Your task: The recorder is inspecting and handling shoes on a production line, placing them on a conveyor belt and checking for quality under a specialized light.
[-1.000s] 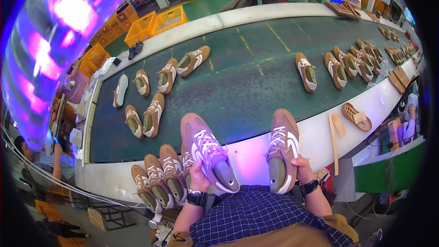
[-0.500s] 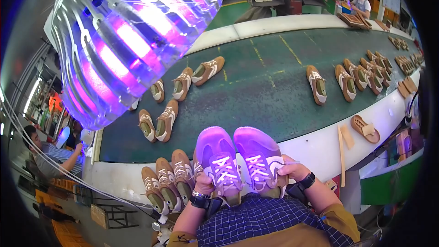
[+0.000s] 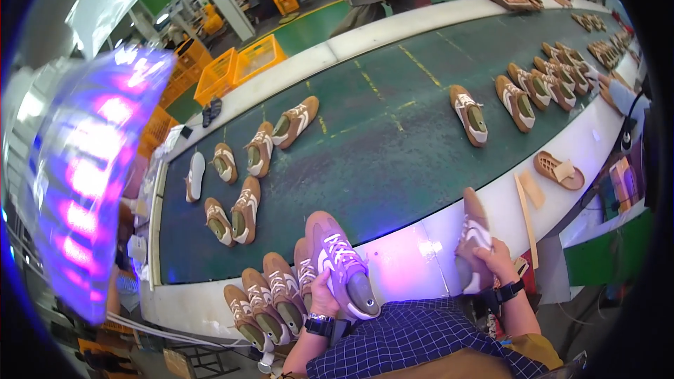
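Observation:
My left hand (image 3: 324, 298) grips a tan sneaker (image 3: 335, 256) by its side near the heel. Toe pointing away from me, this sneaker has white laces and is tinted violet by the lamp light. In my right hand (image 3: 500, 261) is a second tan sneaker (image 3: 474, 228), turned on its side with the white side stripe showing. The two sneakers are held apart over the white bench edge (image 3: 407, 256). Left of my left hand, several similar sneakers (image 3: 261, 288) stand in a row, toes away from me.
A glowing violet lamp (image 3: 91, 175) hangs at the left. Beyond the bench edge runs a green conveyor belt (image 3: 365, 168) carrying more sneakers. A brown sole-shaped piece (image 3: 559, 170) and wooden strips (image 3: 526, 217) lie at the right. Another person's arm (image 3: 616, 95) reaches in at the far right.
My hands have separated: the right sneaker moved right and rolled onto its side, while the left one stays near the row. The view has shifted, putting the lamp farther left.

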A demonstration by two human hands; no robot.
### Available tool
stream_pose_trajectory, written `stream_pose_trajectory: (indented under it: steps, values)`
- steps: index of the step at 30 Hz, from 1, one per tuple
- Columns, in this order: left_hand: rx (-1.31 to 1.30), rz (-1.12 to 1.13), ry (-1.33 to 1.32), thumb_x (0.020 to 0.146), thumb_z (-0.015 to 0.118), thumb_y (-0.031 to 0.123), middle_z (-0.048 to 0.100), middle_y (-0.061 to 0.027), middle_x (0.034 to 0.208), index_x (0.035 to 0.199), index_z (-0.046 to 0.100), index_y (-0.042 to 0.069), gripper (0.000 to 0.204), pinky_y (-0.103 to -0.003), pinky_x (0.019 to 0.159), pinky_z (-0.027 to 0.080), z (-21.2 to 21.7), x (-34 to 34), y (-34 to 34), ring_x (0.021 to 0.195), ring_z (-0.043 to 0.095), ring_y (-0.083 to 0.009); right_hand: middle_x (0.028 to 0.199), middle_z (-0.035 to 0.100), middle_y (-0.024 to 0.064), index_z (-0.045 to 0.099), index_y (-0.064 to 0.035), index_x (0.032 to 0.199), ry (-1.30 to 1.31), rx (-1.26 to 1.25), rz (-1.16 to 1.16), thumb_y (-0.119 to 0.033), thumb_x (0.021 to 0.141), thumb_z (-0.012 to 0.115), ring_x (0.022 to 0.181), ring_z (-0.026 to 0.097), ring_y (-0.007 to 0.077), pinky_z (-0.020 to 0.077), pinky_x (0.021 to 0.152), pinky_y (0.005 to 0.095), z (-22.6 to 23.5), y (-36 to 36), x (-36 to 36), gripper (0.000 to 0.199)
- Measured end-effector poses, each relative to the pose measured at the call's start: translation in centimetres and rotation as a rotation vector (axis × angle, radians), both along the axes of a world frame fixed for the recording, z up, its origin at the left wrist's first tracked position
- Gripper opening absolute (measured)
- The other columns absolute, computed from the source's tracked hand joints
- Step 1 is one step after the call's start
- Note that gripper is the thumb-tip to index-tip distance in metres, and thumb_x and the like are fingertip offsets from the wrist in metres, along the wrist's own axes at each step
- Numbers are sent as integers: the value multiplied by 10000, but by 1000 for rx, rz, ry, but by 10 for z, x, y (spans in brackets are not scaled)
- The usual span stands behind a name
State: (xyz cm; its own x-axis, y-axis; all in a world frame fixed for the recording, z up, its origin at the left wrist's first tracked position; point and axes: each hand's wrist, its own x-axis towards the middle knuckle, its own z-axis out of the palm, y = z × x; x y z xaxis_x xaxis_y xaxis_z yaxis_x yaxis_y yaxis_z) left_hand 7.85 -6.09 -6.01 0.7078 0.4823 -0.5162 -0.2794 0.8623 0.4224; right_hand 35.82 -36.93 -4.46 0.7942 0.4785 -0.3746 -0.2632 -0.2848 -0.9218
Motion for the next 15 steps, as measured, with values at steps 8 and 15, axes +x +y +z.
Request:
stream_pose_trajectory:
  steps: [8,15]
  values:
    - [53,-3,183,879,462,319,541,-166,1227,1265,455,7,496,-460,1037,335,-20,26,-2,1136,507,-327,1141,513,252,397,40,1264,-885,-288,-122,-201,694,653,1063,499,373,402,913,428,43,74,19,669]
    - [-45,22,231,870,464,341,533,-177,1229,1261,459,13,510,-480,1040,328,-57,27,0,1143,496,-345,1212,498,244,323,30,1326,-521,23,176,-341,739,692,1070,546,336,438,899,400,6,279,37,786]
